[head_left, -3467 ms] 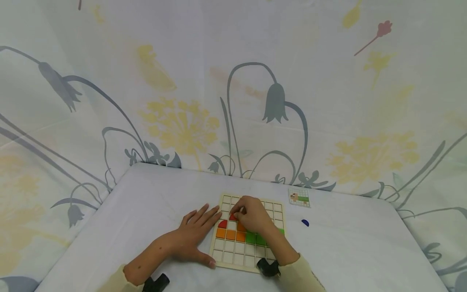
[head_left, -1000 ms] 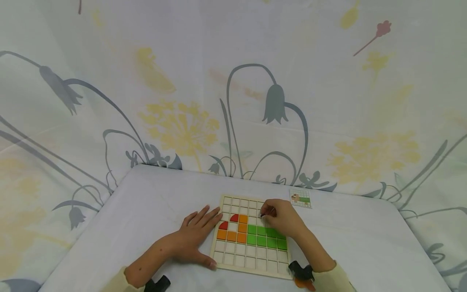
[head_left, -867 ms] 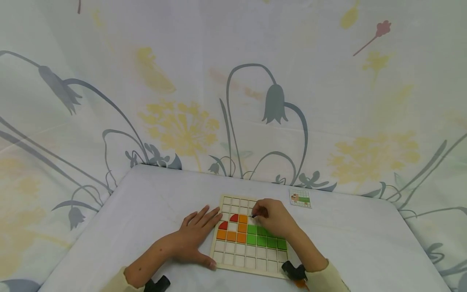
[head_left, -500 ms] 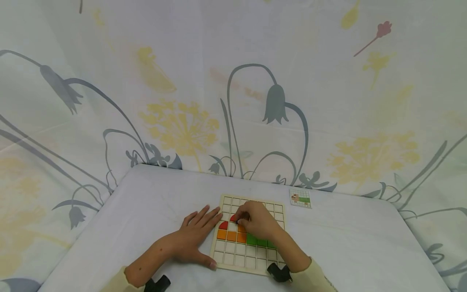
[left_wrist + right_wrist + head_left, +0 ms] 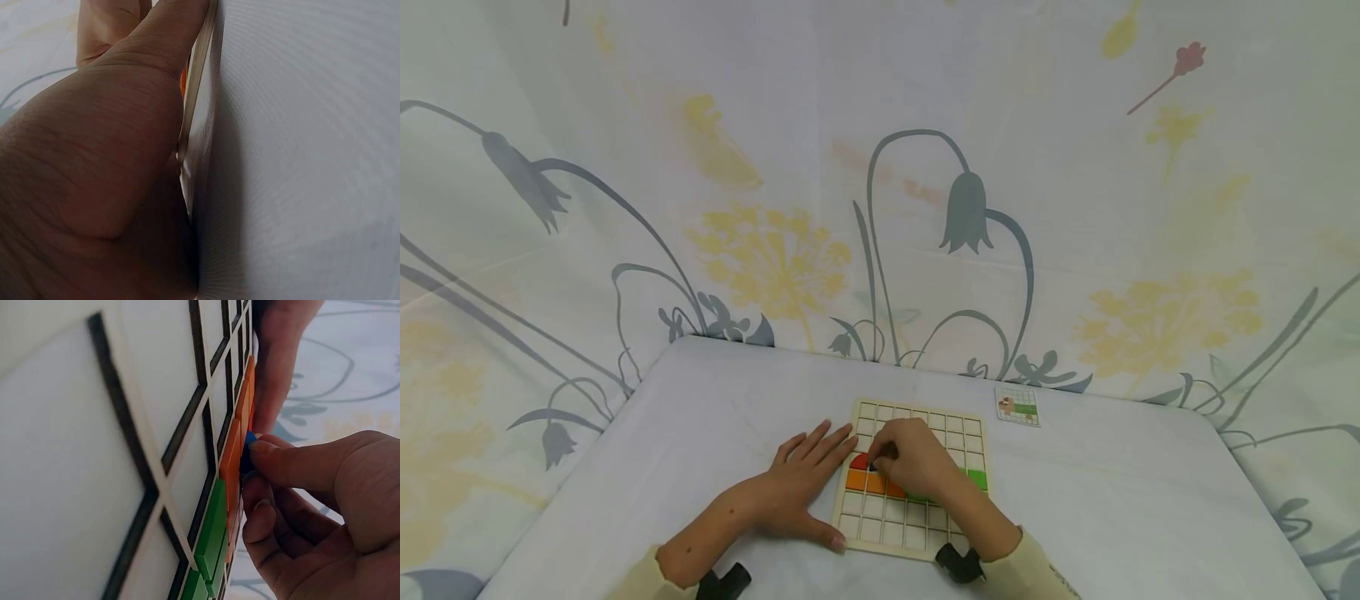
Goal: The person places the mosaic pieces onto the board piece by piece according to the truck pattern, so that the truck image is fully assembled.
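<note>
Head view: a wooden grid board (image 5: 958, 427) lay flat on a table covered with white cloth (image 5: 715, 400), partly filled with coloured tiles. The left hand (image 5: 801, 483) rested palm down on the cloth, fingers straight and spread, gripping nothing; its fingertips reached the board's left edge and its thumb lay along the near left corner. The right hand (image 5: 917, 462) was over the middle of the board, fingers curled, pinching a small blue piece (image 5: 249, 439) between thumb and forefinger. The piece was held at the board's surface, just beside the orange tiles (image 5: 865, 482) and close to the red tile (image 5: 858, 460). Green tiles (image 5: 976, 478) continued the row to the right, partly hidden under the hand.

Right wrist view: the blue piece touched the edge of an orange tile (image 5: 232, 456), with green tiles (image 5: 211, 526) next along the same row; whether it sat inside a cell could not be told.

Left wrist view: the thumb (image 5: 165, 37) pressed against the thin edge of the board (image 5: 195, 125).

A small pattern card (image 5: 1017, 406) lay on the cloth beyond the board's far right corner, well apart from both hands
</note>
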Demonstrator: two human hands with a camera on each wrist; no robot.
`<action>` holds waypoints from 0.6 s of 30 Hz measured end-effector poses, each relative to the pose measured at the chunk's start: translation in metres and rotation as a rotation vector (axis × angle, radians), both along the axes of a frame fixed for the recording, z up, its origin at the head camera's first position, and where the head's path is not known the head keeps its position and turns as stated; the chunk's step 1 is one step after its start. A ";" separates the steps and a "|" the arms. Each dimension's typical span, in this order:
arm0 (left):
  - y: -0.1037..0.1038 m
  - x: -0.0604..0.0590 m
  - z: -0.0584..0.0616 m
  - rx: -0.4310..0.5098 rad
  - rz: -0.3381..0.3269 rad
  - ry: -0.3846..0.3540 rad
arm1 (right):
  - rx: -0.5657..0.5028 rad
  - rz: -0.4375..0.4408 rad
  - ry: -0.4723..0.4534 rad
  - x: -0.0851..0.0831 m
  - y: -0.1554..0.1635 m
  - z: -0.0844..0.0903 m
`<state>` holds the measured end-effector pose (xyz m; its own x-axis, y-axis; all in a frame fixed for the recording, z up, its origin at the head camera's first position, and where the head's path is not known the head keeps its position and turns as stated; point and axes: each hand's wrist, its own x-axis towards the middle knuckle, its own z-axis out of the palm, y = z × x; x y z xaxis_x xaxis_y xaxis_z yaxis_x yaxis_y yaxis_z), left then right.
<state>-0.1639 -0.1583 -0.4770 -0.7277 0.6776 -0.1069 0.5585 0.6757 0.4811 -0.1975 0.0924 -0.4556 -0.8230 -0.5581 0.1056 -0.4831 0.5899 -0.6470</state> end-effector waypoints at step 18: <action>0.002 0.000 0.002 -0.019 0.013 -0.009 | -0.006 -0.038 0.094 0.007 0.011 0.004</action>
<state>-0.1637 -0.1560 -0.4746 -0.7355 0.6657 -0.1259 0.5453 0.6920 0.4731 -0.1906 0.1031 -0.4520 -0.8298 -0.5259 0.1866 -0.5192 0.6051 -0.6035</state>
